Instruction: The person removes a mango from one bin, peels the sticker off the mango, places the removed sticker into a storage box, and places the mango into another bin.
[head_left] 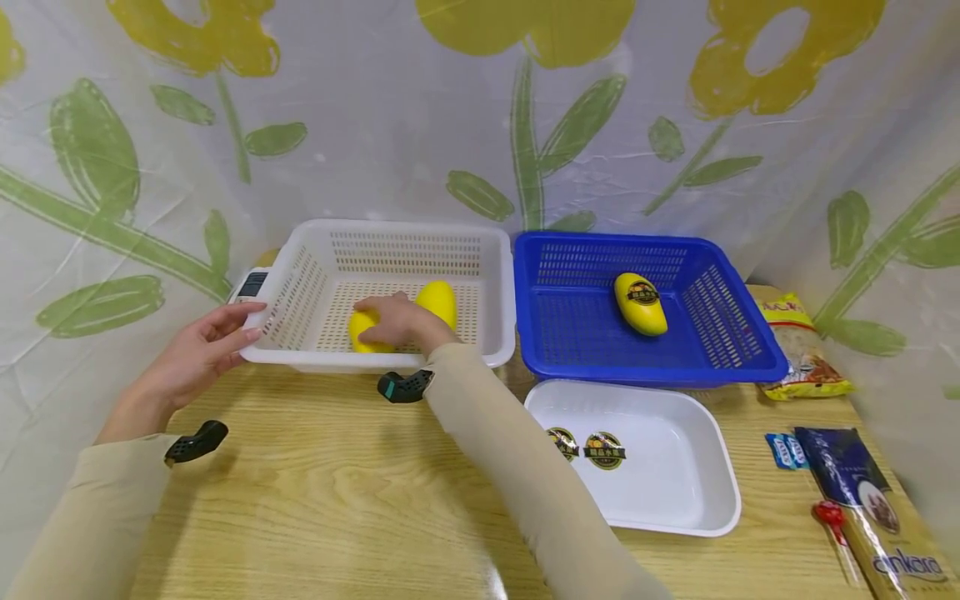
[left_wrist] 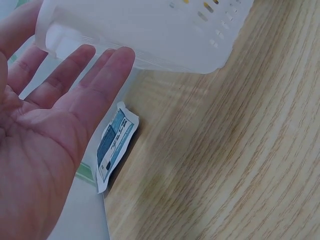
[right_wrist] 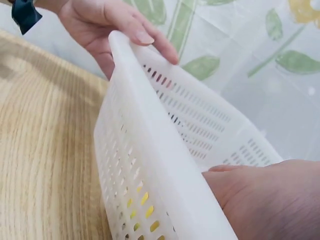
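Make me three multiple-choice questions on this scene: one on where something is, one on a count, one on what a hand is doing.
1. Where is the labelled mango?
A. white basket
B. blue basket
C. tray

2. How many stickers lie in the tray?
A. one
B. two
C. four

3. What is the right hand doing?
A. resting flat on the table
B. holding a noodle pack
C. gripping a mango

Answers:
1 B, it lies in the blue basket.
2 B, two round stickers show at its left end.
3 C, its fingers curl over a mango inside the white basket.
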